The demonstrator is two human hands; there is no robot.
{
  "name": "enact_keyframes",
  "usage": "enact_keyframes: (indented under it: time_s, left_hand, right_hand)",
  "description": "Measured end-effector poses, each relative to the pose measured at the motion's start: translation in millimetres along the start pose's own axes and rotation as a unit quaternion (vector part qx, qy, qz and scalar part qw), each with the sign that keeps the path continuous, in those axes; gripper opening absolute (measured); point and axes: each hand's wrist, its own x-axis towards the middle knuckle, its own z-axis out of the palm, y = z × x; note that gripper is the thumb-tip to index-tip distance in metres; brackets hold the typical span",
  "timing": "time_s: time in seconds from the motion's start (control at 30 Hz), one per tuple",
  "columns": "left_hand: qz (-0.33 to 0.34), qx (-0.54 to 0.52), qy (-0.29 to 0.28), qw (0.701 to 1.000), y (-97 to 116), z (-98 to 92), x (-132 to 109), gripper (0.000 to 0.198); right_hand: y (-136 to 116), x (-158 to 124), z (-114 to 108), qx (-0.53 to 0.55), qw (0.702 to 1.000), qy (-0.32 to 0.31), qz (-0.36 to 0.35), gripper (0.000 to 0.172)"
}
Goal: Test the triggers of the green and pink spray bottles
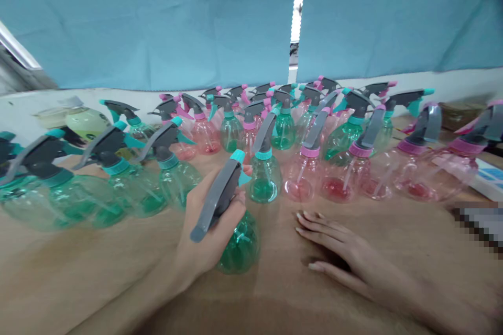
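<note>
My left hand (212, 209) is wrapped round the neck of a green spray bottle (240, 248) with a grey and teal trigger head. The bottle stands roughly upright on the wooden table (283, 282), and its neck is hidden by my fingers. My right hand (341, 251) rests palm down on the tabletop to the right, fingers stretched out and holding nothing. Just beyond my left hand stands another green spray bottle (265, 180). A pink spray bottle (302, 178) is beside that one, a little past my right fingertips.
Several more green bottles (135, 188) line the left side. Several pink bottles (341, 180) stand on the right, with mixed colours behind. A pixelated dark-edged object (481, 227) lies at the right edge. A blue curtain (157, 21) hangs behind the table.
</note>
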Motion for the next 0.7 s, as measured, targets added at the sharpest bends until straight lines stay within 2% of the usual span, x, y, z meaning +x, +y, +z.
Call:
enact_keyframes:
  time_s: [0.2, 0.5, 0.6, 0.7]
  left_hand:
    - [0.011, 0.016, -0.002, 1.000, -2, 0.1, 1, 0.032]
    - [0.041, 0.051, -0.014, 0.998, -18, -4.0, 2, 0.031]
    - [0.055, 0.048, -0.012, 0.997, -17, -4.2, 3, 0.029]
    - [0.042, 0.046, -0.020, 0.998, -10, -4.9, 4, 0.026]
  right_hand:
    - [-1, 0, -2, -0.019, 1.000, -0.007, 0.000, 0.054]
    - [0, 0, 0, -0.025, 1.000, 0.001, -0.006, 0.054]
    - [0, 0, 0, -0.015, 1.000, 0.007, -0.007, 0.054]
    - [-1, 1, 0, 0.001, 1.000, 0.009, -0.006, 0.054]
